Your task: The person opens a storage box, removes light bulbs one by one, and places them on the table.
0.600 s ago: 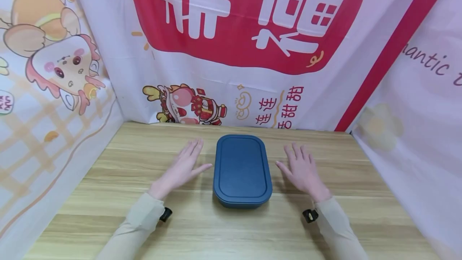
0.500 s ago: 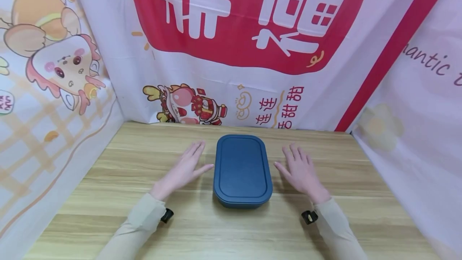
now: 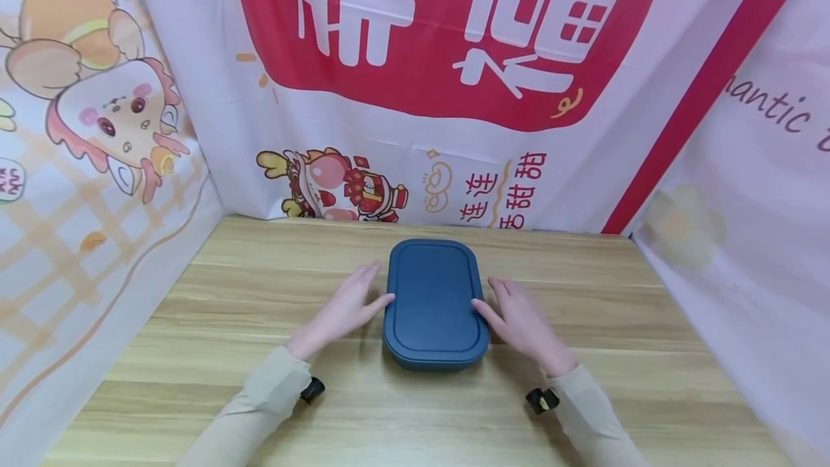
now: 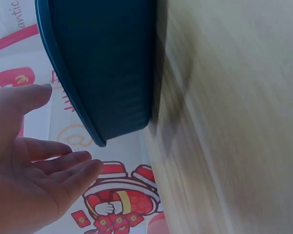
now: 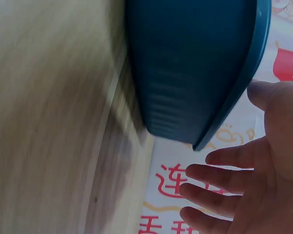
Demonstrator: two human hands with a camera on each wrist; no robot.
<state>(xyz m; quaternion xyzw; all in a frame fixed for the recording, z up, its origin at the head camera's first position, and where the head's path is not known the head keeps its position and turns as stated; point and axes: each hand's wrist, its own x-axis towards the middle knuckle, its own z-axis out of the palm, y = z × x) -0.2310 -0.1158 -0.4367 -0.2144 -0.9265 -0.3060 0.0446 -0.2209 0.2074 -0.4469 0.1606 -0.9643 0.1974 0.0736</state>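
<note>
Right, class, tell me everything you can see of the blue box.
The dark blue box is a rounded rectangle, smooth and plastic-looking, its matching lid on, lined just inside the edge. It sits upright on the wood-look table, long sides running roughly front to back, between the left hand and the right hand. The left thumb stands off it; right thumb contact is unclear.

There is one blue box (image 3: 436,301), two grips (image 3: 340,312) (image 3: 524,326), two sleeves (image 3: 256,406) (image 3: 591,413), two black wrist devices (image 3: 313,390) (image 3: 542,401) and one table (image 3: 421,424).
</note>
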